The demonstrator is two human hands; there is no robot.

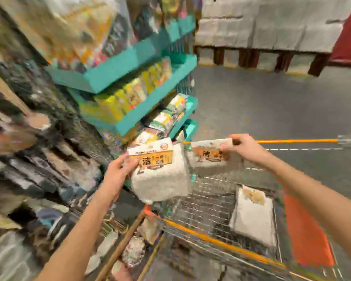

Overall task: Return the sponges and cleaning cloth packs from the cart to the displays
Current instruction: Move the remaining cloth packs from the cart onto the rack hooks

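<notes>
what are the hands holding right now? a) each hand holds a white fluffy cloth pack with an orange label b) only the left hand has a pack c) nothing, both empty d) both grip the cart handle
a: the left hand grips a white fluffy cloth pack with an orange paper label, and the right hand pinches a second such pack at its label; a third pack lies in the wire cart.

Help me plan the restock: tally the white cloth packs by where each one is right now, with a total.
White fluffy orange-labelled cloth pack gripped in left hand: 1
Second cloth pack pinched in right hand: 1
Third cloth pack lying in wire cart: 1
Total: 3
</notes>
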